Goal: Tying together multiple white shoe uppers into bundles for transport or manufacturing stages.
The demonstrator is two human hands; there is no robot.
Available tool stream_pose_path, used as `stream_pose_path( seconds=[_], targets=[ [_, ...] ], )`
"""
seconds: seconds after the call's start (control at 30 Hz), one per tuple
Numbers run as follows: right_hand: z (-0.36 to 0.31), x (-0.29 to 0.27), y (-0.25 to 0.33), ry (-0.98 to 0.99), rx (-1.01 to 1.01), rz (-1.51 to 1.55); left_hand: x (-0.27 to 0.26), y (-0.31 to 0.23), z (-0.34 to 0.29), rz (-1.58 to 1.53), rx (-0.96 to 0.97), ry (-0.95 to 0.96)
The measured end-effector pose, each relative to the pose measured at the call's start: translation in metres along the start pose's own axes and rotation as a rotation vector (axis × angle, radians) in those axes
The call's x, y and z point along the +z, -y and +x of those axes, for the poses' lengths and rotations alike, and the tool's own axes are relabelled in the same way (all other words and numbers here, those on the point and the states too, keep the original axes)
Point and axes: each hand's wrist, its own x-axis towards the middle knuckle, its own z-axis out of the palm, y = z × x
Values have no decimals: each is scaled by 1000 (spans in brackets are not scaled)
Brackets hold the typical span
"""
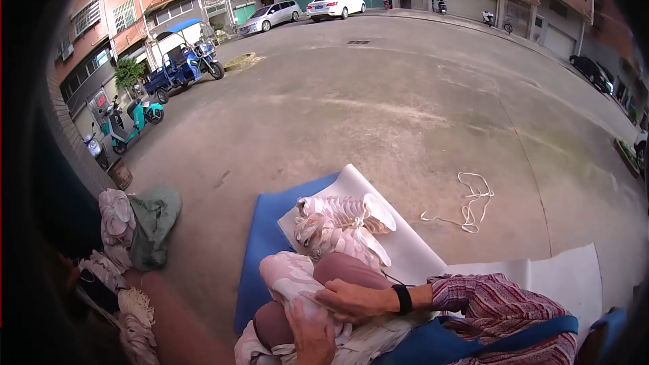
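Note:
A pale pink-and-white patterned fabric piece (287,275) lies over my knees. My left hand (312,338) rests against its lower part, fingers pointing up and thumb toward the other hand, gripping the cloth. Just above, my right hand (353,299), with a black wristband, comes in from the right; its fingers are curled in a pinch at the fabric's edge. Its fingertips are close to my left thumb. Beyond my knees, tied bundles of similar pink fabric pieces (345,220) lie on a white sheet (399,240). More pale cloth strips (378,339) hang across my lap.
A blue sheet (260,243) lies under the white one. At left are more fabric bundles (116,216) and a green sack (157,223). A white cord (472,206) lies on the concrete at right. Farther off stand a teal scooter (138,118), a blue three-wheeler (182,64) and parked cars.

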Motion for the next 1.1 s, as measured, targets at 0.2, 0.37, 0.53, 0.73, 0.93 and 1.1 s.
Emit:
stream_pose_path(
  seconds=[0.2,0.37,0.53,0.73,0.93,1.1],
  targets=[
    [-2,7,3,-52,65,-59,-5,-4,-3,10,-11,-116],
    [-3,12,11,-61,-14,-32,9,12,-19,-352,-388,-369],
    [5,17,1,-5,44,-131,45,21,-17,-358,-427,-10],
    [-8,-28,-7,-65,114,47,8,32,-19,-393,-463,-16],
    [-45,-75,-39,-93,385,133,8,29,-41,-208,-421,166],
    [-71,-93,-26,-10,448,149,-32,22,-7,-449,-472,-119]
  ],
)
